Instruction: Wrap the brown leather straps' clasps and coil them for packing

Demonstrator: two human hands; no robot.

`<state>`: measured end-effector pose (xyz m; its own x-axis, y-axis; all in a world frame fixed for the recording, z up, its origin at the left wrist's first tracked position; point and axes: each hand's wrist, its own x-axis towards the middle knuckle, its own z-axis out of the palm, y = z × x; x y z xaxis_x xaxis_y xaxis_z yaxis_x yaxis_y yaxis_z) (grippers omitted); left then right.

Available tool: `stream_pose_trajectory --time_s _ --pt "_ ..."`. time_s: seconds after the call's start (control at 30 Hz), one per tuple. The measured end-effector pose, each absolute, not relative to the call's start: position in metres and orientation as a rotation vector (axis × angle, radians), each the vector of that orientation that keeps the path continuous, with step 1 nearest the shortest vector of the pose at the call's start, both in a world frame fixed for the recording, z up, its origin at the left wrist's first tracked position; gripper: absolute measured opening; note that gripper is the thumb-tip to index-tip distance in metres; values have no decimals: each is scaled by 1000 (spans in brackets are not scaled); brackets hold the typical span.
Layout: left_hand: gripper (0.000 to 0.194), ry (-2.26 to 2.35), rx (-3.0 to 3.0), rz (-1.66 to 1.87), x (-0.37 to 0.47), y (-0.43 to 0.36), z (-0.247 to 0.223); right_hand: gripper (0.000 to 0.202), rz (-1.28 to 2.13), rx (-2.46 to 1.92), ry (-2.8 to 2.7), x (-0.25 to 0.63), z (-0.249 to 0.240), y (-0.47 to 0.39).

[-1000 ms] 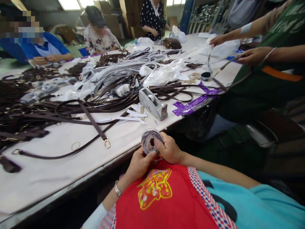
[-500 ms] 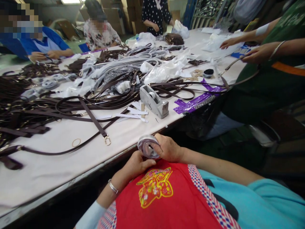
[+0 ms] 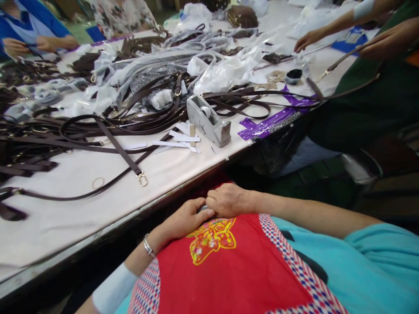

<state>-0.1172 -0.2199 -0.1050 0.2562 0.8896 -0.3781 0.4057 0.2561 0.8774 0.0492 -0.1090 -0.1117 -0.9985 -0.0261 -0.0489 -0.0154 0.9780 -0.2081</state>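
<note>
My left hand [image 3: 187, 218] and my right hand [image 3: 228, 200] meet at my lap, over the red apron [image 3: 248, 261]. Both are closed around a coiled strap in clear plastic [image 3: 204, 208]. Only a thin grey sliver of the coil shows between the fingers; the hands hide the rest. Beyond my hands, on the tabletop, stands a grey tape dispenser [image 3: 209, 122]. Left of it lie white paper strips [image 3: 180, 138] and a dark brown strap [image 3: 119, 150] with a gold clasp [image 3: 142, 179].
Table edge [image 3: 131, 216] runs just ahead of my hands. Heaped brown straps [image 3: 29, 150] and plastic wrapping [image 3: 222, 72] cover much of the table. Purple tape [image 3: 271, 124] marks its corner. A co-worker's hand [image 3: 386, 43] holds a strap at right; another person's hands [image 3: 46, 43] work at left.
My hands have closed further over the coil, so its round face no longer shows. The view has tilted down, shifting the table upward. At right, the co-worker's strap has shifted.
</note>
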Motion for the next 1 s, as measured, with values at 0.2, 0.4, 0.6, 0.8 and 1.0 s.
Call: stream_pose_trajectory --time_s 0.2,0.4,0.6,0.8,1.0 --pt "37 1263 976 714 -119 -234 -116 46 -981 93 3162 70 -118 -80" --pt "41 1200 594 929 -120 -249 -125 44 -1509 601 3097 101 -112 -52" --pt "38 1065 352 1105 -125 -259 -127 27 -1709 679 3110 88 -105 -57" --pt "35 944 286 1217 -129 -268 -128 57 -1632 325 3260 63 -106 -65" --pt "38 1002 315 1208 -131 -267 -121 76 -1114 -166 3401 31 -81 -77"
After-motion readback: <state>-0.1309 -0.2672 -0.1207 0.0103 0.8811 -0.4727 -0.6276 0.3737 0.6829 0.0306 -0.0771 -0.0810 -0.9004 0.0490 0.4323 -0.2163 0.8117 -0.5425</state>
